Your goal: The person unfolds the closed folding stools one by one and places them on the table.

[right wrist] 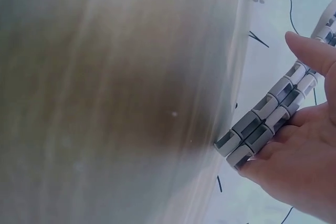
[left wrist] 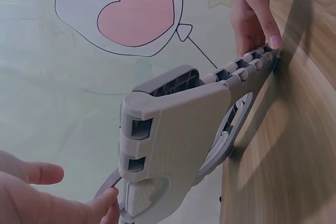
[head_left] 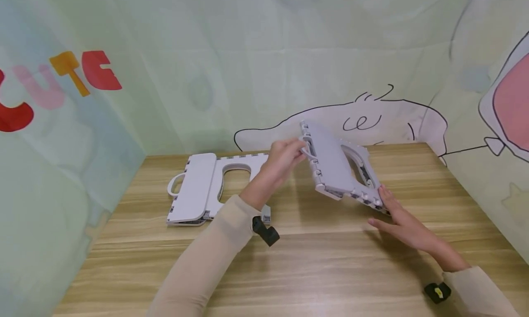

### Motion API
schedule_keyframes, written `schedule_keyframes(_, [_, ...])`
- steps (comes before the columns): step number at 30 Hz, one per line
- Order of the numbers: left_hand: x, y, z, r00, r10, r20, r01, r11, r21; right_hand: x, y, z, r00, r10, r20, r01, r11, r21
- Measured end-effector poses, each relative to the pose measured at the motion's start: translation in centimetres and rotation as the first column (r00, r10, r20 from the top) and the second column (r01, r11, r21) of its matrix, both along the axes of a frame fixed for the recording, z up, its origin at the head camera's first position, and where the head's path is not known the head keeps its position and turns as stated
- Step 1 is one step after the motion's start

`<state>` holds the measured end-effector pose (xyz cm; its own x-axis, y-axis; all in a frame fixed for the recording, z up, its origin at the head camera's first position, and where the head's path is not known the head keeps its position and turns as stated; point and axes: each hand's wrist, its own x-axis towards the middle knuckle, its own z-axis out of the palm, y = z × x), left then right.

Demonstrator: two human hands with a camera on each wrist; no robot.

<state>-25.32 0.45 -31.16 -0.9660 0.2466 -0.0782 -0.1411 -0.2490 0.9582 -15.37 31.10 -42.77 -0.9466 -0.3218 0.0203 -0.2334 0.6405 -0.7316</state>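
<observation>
The flat stool (head_left: 198, 183) rests on the table (head_left: 314, 271), seemingly not yet unfolded, like the tilted stool (head_left: 330, 156) beside it, whose handle (left wrist: 108, 181) the left hand (head_left: 284, 158) holds in curled fingers while the right hand (head_left: 404, 225), fingers extended, touches its edge.

My right hand (right wrist: 310, 153) has fingers against the grey-white panel's hinged edge (right wrist: 257, 124), thumb extended, blurred wood surface (right wrist: 115, 77) left of my grip, pale dark-lined backdrop (right wrist: 262, 66) behind it.
</observation>
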Motion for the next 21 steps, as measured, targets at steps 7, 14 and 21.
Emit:
schedule_keyframes(7, [-0.2,0.9,1.3,1.000,-0.009,-0.019,0.009,1.000,0.005,-0.2,0.2,0.1,1.000,-0.012,-0.006,0.012,0.999,-0.030])
schedule_keyframes(14, [-0.1,2.2,2.4,0.999,0.010,-0.044,-0.010,1.000,0.000,-0.3,0.8,0.2,0.999,-0.030,0.028,0.031,0.998,-0.046])
schedule_keyframes(21, [0.1,3.1,2.8,0.998,0.005,-0.060,-0.005,1.000,-0.010,-0.2,1.2,0.3,0.997,-0.045,0.057,0.047,0.998,-0.037])
